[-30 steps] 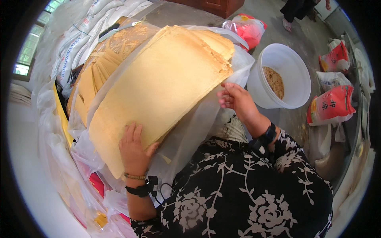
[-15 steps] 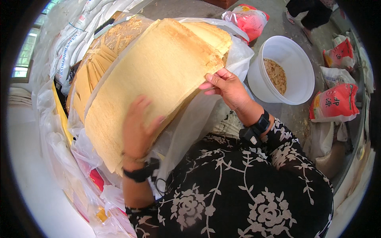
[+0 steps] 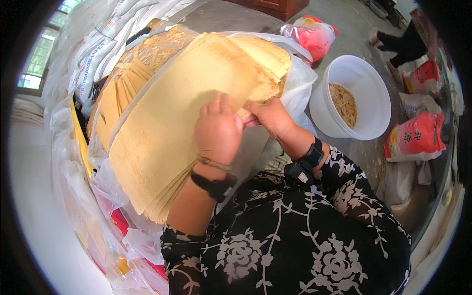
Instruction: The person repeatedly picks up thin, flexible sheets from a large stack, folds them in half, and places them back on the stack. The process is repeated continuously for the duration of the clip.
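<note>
A thick stack of large, thin, tan flatbread sheets (image 3: 167, 118) lies before me, its near edges fanned out at the lower end. My right hand (image 3: 273, 118) pinches the right-hand edge of the upper sheets between thumb and fingers. Close beside it, my left hand (image 3: 219, 125) rests on the top sheet, back upward, its fingers laid over the surface and its thumb near the right fingers. Whether the left thumb touches the edge is hidden. Folded tan sheets (image 3: 123, 91) and crumbs lie beyond the stack, on the left.
A white tub (image 3: 317, 98) with tan flakes stands on the floor at the right. Red-and-white bags (image 3: 415, 137) line the right side, and another red bag (image 3: 312, 37) lies farther back. Clear plastic sheeting (image 3: 302, 78) surrounds the stack. A person's dark-clothed legs (image 3: 408, 46) show far right.
My left hand has moved right and up across the top sheet, close to my right hand. The right hand keeps its pinch. The near edges of the stack now show fanned layers.
</note>
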Tool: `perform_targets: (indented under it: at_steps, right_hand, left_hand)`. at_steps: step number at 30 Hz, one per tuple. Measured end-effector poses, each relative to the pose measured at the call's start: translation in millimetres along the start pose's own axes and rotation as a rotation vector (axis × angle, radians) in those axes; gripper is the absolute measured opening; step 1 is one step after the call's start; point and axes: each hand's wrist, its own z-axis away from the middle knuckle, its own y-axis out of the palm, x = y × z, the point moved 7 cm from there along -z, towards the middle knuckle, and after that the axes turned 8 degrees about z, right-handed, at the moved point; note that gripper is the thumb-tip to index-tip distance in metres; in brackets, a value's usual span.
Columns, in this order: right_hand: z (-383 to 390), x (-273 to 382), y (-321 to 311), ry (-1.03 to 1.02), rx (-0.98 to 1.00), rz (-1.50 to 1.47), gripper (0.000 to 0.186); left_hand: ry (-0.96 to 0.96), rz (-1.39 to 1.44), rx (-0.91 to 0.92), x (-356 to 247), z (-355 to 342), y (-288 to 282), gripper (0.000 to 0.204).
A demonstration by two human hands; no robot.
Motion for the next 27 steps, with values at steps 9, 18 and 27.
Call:
perform_targets:
  at_steps: [9, 18, 27]
  right_hand:
    - [-4, -7, 4, 0.028, -0.133, 0.054, 0.046]
    - [50, 2, 22, 0.253, 0.328, 0.302, 0.039]
    - [59, 25, 177, -0.148, 0.537, 0.450, 0.050]
  left_hand:
    - [-0.439, 0.104, -0.319, 76, 14, -105, 0.024]
    - [-0.611, 1.167, -1.219, 158, 150, -180, 0.032]
    - [-1.251, 1.162, -1.155, 242, 337, -130, 0.032]
